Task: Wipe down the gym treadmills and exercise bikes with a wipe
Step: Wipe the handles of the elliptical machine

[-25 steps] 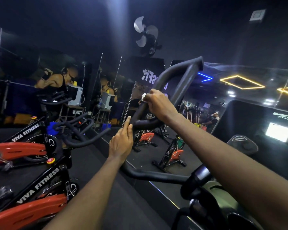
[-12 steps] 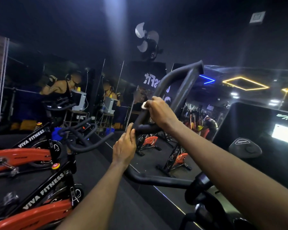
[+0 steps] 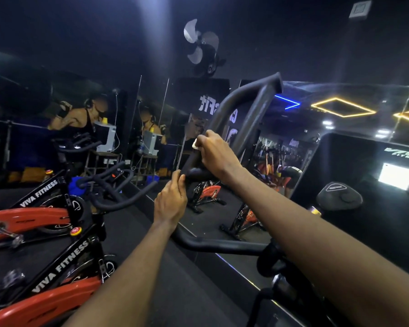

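Observation:
A black padded bike handlebar (image 3: 236,100) rises in front of me, looping up and to the right. My right hand (image 3: 216,155) is wrapped around its left upright, pressing a small white wipe (image 3: 195,145) against the bar; only a corner of the wipe shows by my thumb. My left hand (image 3: 171,201) grips the lower bend of the same handlebar (image 3: 196,173), fingers curled on the bar's end. The handlebar's lower tube (image 3: 222,245) runs right toward the bike's stem.
Two red and black VIVA FITNESS bikes (image 3: 57,267) stand at my left, their handlebars (image 3: 118,185) near my left hand. A mirror wall (image 3: 222,220) ahead reflects more bikes and people. A black console with a lit screen (image 3: 397,175) stands at right. A fan (image 3: 201,48) hangs above.
My right hand with the wipe has slid slightly along the upright while the left hand kept its grip on the lower bend. The view has shifted a little.

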Demonstrator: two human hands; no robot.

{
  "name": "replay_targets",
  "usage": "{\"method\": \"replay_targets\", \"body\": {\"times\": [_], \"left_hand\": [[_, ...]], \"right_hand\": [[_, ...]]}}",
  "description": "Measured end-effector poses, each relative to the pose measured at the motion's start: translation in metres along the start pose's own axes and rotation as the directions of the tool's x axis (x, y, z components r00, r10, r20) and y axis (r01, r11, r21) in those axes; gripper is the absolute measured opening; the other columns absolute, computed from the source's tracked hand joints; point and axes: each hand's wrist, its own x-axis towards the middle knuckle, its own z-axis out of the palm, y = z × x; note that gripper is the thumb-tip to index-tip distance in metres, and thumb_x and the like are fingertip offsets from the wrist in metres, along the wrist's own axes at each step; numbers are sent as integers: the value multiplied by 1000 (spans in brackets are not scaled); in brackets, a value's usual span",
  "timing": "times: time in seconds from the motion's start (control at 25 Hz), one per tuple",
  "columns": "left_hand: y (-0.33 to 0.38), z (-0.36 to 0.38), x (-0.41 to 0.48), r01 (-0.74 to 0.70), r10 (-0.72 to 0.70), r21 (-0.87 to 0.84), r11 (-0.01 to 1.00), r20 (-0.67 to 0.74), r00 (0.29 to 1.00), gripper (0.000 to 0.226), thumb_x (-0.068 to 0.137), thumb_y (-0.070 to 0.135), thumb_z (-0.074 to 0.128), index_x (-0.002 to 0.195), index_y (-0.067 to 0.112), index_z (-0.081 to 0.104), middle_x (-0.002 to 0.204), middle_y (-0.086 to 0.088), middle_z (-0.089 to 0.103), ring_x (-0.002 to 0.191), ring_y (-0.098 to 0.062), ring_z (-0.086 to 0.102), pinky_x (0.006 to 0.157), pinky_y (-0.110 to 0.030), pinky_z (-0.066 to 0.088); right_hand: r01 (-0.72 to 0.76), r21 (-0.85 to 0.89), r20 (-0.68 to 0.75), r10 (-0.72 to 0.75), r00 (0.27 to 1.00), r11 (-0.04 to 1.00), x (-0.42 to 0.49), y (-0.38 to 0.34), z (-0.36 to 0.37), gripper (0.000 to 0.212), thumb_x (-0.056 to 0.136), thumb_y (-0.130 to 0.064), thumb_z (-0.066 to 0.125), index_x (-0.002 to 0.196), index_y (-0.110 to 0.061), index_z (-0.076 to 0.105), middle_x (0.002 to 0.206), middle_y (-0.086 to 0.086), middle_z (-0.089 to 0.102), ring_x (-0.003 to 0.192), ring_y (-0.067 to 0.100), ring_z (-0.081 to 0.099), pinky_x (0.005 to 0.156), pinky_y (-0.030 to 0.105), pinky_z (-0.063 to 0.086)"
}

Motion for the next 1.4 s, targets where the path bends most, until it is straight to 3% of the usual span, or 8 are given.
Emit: {"method": "replay_targets", "body": {"times": [0.12, 0.32, 0.56, 0.72, 0.88, 1.0, 1.28, 1.4], "left_hand": [[1, 0, 1, 1, -1, 9, 1000, 18, 1000, 53, 101, 50, 13, 135, 21, 42, 111, -17, 66, 95, -44, 64, 73, -50, 52], [-5, 5, 3, 26, -25, -10, 1000, 53, 998, 46, 104, 45, 19, 136, 20, 41, 118, -24, 63, 104, -48, 60, 83, -52, 48], [23, -1, -2, 239, -237, -10, 971, 75, 968, 47, 105, 42, 28, 144, 17, 37, 132, -29, 45, 119, -47, 45, 97, -56, 36], [90, -2, -28, -20, 9, -108, 994, -108, 994, 40, 100, 20, 48, 139, 12, 44, 130, -19, 40, 119, -39, 41, 102, -54, 32], [156, 9, -30, -220, 227, -287, 932, -11, 974, 25, 96, 12, 50, 120, 14, 57, 115, -12, 47, 105, -33, 52, 98, -48, 41], [201, 15, -33, -204, 280, -402, 893, 139, 950, 19, 95, 9, 52, 110, 12, 63, 105, -10, 53, 95, -31, 57, 92, -38, 44], [312, 29, -50, -210, 396, -467, 859, 345, 851, 22, 93, 12, 55, 110, 17, 67, 102, -6, 66, 92, -22, 62, 88, -31, 46], [347, 36, -47, -175, 355, -431, 885, 382, 853, 24, 94, 14, 51, 112, 17, 66, 102, -4, 67, 93, -20, 60, 81, -24, 41]], "right_hand": [[91, 8, 80, -91, 993, 996, -2, 2, -3, 21, 92, -3, 51, 107, -4, 67, 102, 11, 55, 96, 28, 57, 73, 27, 40], [39, 108, 17, -41, 999, 993, -20, 17, -39, 18, 91, -5, 56, 103, -4, 70, 99, 15, 57, 92, 32, 60, 83, 38, 48], [80, -39, 52, -78, 996, 996, -60, 60, -110, 14, 91, -4, 56, 98, -1, 68, 95, 15, 56, 86, 31, 59, 73, 23, 35], [-11, -154, 76, 23, 997, 988, -81, 90, -156, 14, 91, -5, 56, 99, -2, 67, 97, 14, 56, 90, 32, 60, 69, 23, 33], [-111, -244, 188, 159, 969, 963, -113, 119, -197, 15, 86, -5, 57, 97, -3, 67, 101, 16, 59, 96, 31, 57, 70, 30, 34], [-218, -281, 188, 276, 943, 935, -149, 146, -228, 21, 82, -1, 56, 98, -4, 70, 101, 18, 61, 100, 34, 57, 82, 36, 42], [-513, -265, -61, 517, 854, 816, -239, 221, -280, 20, 85, -3, 58, 102, -6, 69, 103, 18, 65, 103, 34, 59, 91, 36, 43], [-652, -134, -263, 608, 749, 746, -269, 247, -297, 18, 88, -5, 58, 102, -4, 69, 104, 17, 66, 104, 30, 58, 90, 33, 42]]}}
